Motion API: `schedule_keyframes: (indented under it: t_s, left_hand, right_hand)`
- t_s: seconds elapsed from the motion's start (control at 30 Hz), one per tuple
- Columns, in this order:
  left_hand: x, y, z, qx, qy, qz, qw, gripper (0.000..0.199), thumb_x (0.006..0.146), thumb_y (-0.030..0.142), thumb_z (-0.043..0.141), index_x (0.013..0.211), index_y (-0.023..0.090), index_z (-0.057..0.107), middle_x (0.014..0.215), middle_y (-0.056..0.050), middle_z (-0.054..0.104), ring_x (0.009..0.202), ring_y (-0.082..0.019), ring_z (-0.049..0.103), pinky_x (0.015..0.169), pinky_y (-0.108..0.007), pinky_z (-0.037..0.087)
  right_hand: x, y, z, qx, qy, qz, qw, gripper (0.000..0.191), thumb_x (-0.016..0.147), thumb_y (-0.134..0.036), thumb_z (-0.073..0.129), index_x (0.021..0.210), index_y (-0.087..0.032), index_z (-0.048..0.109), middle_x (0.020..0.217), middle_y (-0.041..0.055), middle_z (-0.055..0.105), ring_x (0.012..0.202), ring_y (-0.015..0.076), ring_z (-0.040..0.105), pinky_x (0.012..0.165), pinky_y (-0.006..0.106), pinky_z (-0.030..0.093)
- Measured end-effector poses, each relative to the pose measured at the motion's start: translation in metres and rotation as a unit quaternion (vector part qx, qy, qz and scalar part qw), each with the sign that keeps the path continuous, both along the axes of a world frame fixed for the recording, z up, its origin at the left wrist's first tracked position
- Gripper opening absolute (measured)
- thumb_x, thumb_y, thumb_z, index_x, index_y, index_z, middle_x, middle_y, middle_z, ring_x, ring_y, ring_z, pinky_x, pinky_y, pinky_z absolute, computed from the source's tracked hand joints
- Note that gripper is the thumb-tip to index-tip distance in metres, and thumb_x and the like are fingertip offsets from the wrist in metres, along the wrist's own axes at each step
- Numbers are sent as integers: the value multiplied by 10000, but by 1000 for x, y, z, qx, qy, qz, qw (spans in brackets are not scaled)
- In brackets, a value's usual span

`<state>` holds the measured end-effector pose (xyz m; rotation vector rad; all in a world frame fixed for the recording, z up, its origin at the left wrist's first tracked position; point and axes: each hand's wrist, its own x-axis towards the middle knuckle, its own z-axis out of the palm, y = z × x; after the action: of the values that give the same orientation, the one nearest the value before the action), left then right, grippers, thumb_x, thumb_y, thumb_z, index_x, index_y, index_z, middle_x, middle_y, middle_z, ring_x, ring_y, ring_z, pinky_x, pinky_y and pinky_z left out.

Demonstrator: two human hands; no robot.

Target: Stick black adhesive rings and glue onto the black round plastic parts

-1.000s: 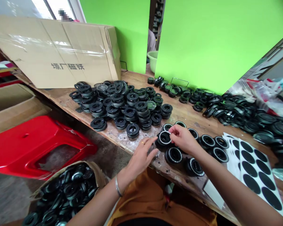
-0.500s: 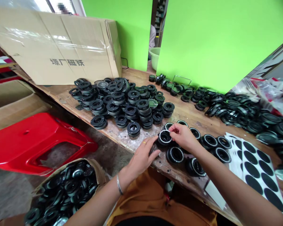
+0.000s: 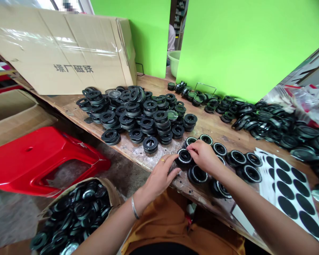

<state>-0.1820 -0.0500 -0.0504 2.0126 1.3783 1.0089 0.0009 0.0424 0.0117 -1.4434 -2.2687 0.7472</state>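
A short stack of black rings stands near the table's front edge, between my hands. My left hand rests beside it with fingers stretched out. Its fingertips touch the stack's left side, and the thumb stands apart below. At the stack's upper right rim, my right hand is closed in a pinch; what lies between the fingertips is too small to make out. More black ring stacks with pale, silvery ring faces stand around the right hand and under its forearm, which partly covers some.
A large heap of black rings lies left of centre, and more black round parts lie along the green panel. Sheets of black round stickers lie right. Cardboard box, red stool and a filled carton are left.
My right hand has shifted slightly left, still pinched at the rim. The broad pale ring face on top of the stack now looks darker and narrower. My left hand stays put.
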Motion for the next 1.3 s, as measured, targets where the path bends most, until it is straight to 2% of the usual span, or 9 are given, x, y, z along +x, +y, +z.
schedule_keyframes:
  t_s: [0.27, 0.57, 0.67, 0.77, 0.9, 1.0, 1.1, 1.2, 1.3]
  left_hand:
    - [0, 0, -3, 15, 18, 3, 1000, 425, 955, 290, 495, 1367, 257, 396, 1295, -85, 510, 1225, -206, 474, 1062, -398, 400]
    - [4, 2, -11, 58, 70, 36, 995, 386, 955, 285, 488, 1335, 240, 437, 1290, -102, 479, 1222, -219, 472, 1051, -407, 424]
    - [4, 2, -12, 75, 81, 43, 993, 402, 948, 273, 501, 1341, 223, 437, 1278, -110, 473, 1216, -221, 469, 1053, -409, 420]
    - [3, 0, -12, 91, 93, 50, 990, 445, 938, 267, 518, 1370, 219, 421, 1306, -122, 442, 1220, -228, 457, 1044, -410, 425]
    - [2, 0, -10, 112, 119, 40, 986, 508, 925, 265, 538, 1412, 246, 395, 1392, -133, 356, 1257, -255, 416, 1021, -415, 438]
    - [3, 2, -9, 123, 141, 39, 982, 456, 924, 268, 538, 1372, 244, 457, 1385, -132, 358, 1251, -267, 414, 1021, -434, 430]
    - [4, 4, -9, 133, 151, 46, 978, 433, 921, 263, 543, 1349, 239, 488, 1373, -129, 380, 1254, -270, 412, 1022, -437, 425]
    - [5, 5, -10, 142, 159, 52, 976, 440, 918, 266, 549, 1353, 250, 484, 1366, -123, 391, 1255, -274, 409, 1022, -446, 421]
    - [5, 6, -9, 144, 160, 52, 975, 430, 922, 266, 540, 1348, 257, 484, 1359, -121, 397, 1242, -272, 416, 1009, -452, 431]
  right_hand:
    - [20, -14, -14, 136, -94, 71, 984, 278, 867, -123, 471, 820, -171, 740, 869, 104, 596, 864, 227, 505, 765, 327, 399]
    - [2, -30, 1, 187, -224, 98, 951, 246, 877, -86, 463, 844, -132, 703, 917, 126, 586, 867, 263, 462, 699, 382, 336]
    - [11, -28, 1, 173, -138, 89, 971, 269, 853, -56, 457, 900, -144, 706, 955, 118, 600, 890, 253, 490, 737, 378, 384]
    - [41, -35, 6, 183, -6, 53, 982, 316, 855, -47, 438, 1032, -148, 679, 1009, 107, 609, 950, 233, 525, 833, 374, 432]
    - [92, -70, 13, 210, 49, -40, 976, 253, 910, -119, 445, 1038, -178, 654, 990, 87, 616, 947, 225, 555, 820, 384, 469]
    - [115, -106, 1, 224, 19, -53, 973, 249, 921, -121, 452, 1085, -184, 629, 1029, 98, 609, 988, 239, 554, 828, 408, 488]
    - [119, -135, -25, 247, -21, -39, 968, 340, 904, -69, 435, 1196, -168, 579, 1210, 140, 559, 1157, 281, 502, 944, 486, 465]
    - [114, -150, -49, 263, -46, -32, 963, 488, 875, 9, 375, 1320, -151, 494, 1366, 164, 477, 1297, 298, 411, 1021, 524, 431]
    - [111, -153, -58, 263, -62, -32, 962, 586, 856, 48, 335, 1399, -156, 423, 1425, 152, 441, 1353, 281, 360, 1051, 509, 427]
